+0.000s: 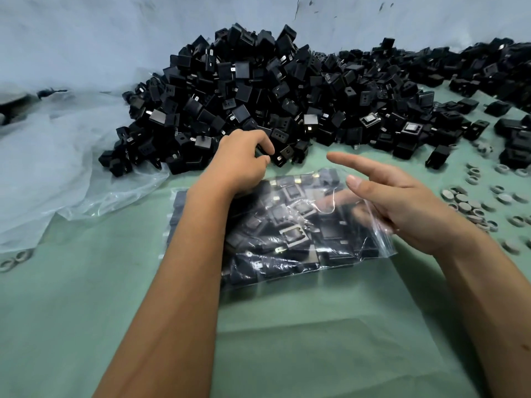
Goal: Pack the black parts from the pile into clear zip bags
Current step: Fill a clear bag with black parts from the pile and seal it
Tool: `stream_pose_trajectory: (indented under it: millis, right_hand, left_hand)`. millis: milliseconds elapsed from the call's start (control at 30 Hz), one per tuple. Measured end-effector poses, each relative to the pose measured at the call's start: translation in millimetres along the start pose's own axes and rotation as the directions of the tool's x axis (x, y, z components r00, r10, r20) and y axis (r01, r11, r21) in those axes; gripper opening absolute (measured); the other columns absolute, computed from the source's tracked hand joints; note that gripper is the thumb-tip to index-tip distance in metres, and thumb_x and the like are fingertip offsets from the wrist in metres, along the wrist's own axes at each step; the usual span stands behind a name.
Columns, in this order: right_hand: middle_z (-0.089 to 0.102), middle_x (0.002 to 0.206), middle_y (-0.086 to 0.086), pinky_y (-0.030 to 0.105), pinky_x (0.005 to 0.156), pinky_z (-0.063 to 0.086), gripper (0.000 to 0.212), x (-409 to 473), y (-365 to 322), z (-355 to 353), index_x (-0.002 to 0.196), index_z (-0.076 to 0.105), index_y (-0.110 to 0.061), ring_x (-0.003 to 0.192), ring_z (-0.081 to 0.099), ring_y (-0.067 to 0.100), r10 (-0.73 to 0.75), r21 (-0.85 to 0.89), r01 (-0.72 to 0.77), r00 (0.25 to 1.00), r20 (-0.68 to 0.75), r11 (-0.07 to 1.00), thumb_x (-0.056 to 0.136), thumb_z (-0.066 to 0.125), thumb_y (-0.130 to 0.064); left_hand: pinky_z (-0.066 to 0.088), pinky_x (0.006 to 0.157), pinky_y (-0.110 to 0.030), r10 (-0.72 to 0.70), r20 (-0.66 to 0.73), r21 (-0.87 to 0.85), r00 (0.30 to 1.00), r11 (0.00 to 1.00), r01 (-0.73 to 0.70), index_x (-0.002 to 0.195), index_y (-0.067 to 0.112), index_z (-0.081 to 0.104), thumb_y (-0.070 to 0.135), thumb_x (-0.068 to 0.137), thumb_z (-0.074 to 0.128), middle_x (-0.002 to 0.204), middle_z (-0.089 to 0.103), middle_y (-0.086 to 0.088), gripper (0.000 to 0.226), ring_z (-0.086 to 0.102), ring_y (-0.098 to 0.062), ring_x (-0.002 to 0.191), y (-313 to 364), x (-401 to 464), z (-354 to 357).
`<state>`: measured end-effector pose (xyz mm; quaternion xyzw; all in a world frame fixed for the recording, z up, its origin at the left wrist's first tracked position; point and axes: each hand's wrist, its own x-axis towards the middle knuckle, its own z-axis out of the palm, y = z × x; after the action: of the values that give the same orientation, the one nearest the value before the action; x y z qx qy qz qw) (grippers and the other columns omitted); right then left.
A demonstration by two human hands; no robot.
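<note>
A big pile of black parts (258, 90) lies at the back of the green table (287, 340). In front of it rests a clear zip bag (287, 239), partly filled with black parts, its mouth to the right. My left hand (244, 162) is at the pile's front edge, above the bag's far side, fingers curled round a black part there. My right hand (402, 202) is at the bag's mouth. Its index finger points straight out, while its thumb and lower fingers pinch the bag's lip, the lower fingers showing through the plastic.
Crumpled clear plastic sheeting (57, 156) covers the table's left side. More black parts (488, 70) spread along the back right. Several small grey rings (471, 208) lie scattered right of my right hand, and a few (14, 261) at the left edge.
</note>
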<state>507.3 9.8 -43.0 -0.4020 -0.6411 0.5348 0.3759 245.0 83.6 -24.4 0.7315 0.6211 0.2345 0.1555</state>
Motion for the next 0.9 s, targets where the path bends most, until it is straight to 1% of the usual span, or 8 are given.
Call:
stream_pose_trajectory:
  millis: [100, 200, 267, 333, 467, 667, 767, 900]
  right_hand:
    - [0.080, 0.101, 0.010, 0.006, 0.045, 0.038, 0.043, 2, 5, -1, 0.143, 0.054, -0.042, 0.048, 0.050, 0.004, -0.004, -0.015, 0.004, 1.000, 0.006, 1.000, 0.100, 0.057, -0.043]
    - [0.075, 0.071, 0.000, 0.017, 0.041, 0.034, 0.024, 8, 9, 0, 0.123, 0.070, -0.035, 0.042, 0.040, 0.013, -0.029, -0.040, 0.021, 0.975, -0.219, 0.999, 0.103, 0.059, -0.037]
    - [0.060, 0.054, -0.009, 0.021, 0.044, 0.035, 0.016, 12, 10, -3, 0.102, 0.076, -0.026, 0.043, 0.041, 0.008, -0.177, -0.261, 0.051, 0.857, -0.484, 0.964, 0.104, 0.060, -0.029]
    - [0.057, 0.056, -0.011, 0.026, 0.050, 0.036, 0.018, 16, 4, -4, 0.093, 0.075, -0.022, 0.048, 0.044, 0.010, -0.357, -0.471, 0.053, 0.729, -0.585, 0.880, 0.103, 0.061, -0.026]
    - [0.064, 0.065, -0.017, 0.019, 0.054, 0.044, 0.017, 40, -30, 20, 0.091, 0.077, -0.022, 0.055, 0.061, 0.005, -0.477, -0.656, 0.123, 0.785, -0.394, 0.745, 0.100, 0.063, -0.025]
    - [0.064, 0.070, -0.013, 0.030, 0.073, 0.055, 0.009, 110, -59, 81, 0.095, 0.077, -0.024, 0.071, 0.064, 0.012, -0.210, -0.860, 0.078, 0.977, -0.034, 0.504, 0.093, 0.068, -0.025]
    - [0.066, 0.089, 0.002, 0.035, 0.073, 0.053, 0.013, 136, -59, 104, 0.103, 0.072, -0.023, 0.084, 0.064, 0.028, -0.099, -0.934, 0.037, 0.995, 0.002, 0.354, 0.091, 0.068, -0.023]
    - [0.047, 0.079, 0.003, 0.035, 0.068, 0.043, 0.011, 157, -55, 119, 0.097, 0.060, -0.017, 0.079, 0.054, 0.031, -0.053, -0.973, -0.021, 0.998, -0.034, 0.229, 0.089, 0.067, -0.021]
  left_hand:
    - [0.036, 0.103, -0.035, -0.010, -0.060, -0.003, 0.998, 1.000, 0.010, 0.111, 0.027, 0.068, 0.020, 0.099, 0.061, 0.126, 0.054, -0.008, 0.015, 0.044, -0.031, 0.128, -5, 2, 1]
    - [0.036, 0.109, -0.041, -0.061, -0.080, 0.067, 0.995, 0.996, 0.066, 0.115, 0.025, 0.069, 0.018, 0.099, 0.060, 0.137, 0.052, -0.009, 0.019, 0.039, -0.034, 0.134, -14, 3, -1]
    - [0.038, 0.111, -0.040, -0.097, -0.014, 0.117, 0.995, 0.988, 0.098, 0.122, 0.026, 0.067, 0.012, 0.099, 0.058, 0.141, 0.050, -0.009, 0.028, 0.040, -0.033, 0.134, -19, 2, -4]
    - [0.038, 0.105, -0.037, -0.126, 0.045, 0.115, 0.991, 0.986, 0.120, 0.128, 0.028, 0.064, 0.004, 0.098, 0.054, 0.143, 0.048, -0.007, 0.040, 0.040, -0.030, 0.133, -22, 0, -7]
    - [0.043, 0.094, -0.031, -0.155, -0.004, 0.007, 0.988, 0.988, 0.155, 0.126, 0.024, 0.065, -0.008, 0.093, 0.045, 0.140, 0.055, -0.003, 0.050, 0.053, -0.024, 0.124, -23, -6, -14]
    - [0.046, 0.104, -0.037, -0.154, -0.035, -0.037, 0.987, 0.988, 0.153, 0.127, 0.018, 0.064, -0.013, 0.086, 0.041, 0.137, 0.059, -0.004, 0.056, 0.054, -0.023, 0.127, -23, -10, -20]
    - [0.048, 0.100, -0.039, -0.153, -0.052, -0.050, 0.987, 0.987, 0.150, 0.126, 0.017, 0.064, -0.013, 0.084, 0.040, 0.134, 0.062, -0.005, 0.057, 0.056, -0.025, 0.124, -24, -9, -21]
    - [0.050, 0.090, -0.037, -0.194, -0.125, -0.082, 0.973, 0.979, 0.185, 0.123, 0.017, 0.065, -0.010, 0.084, 0.046, 0.121, 0.062, -0.003, 0.051, 0.057, -0.024, 0.114, -28, -6, -20]
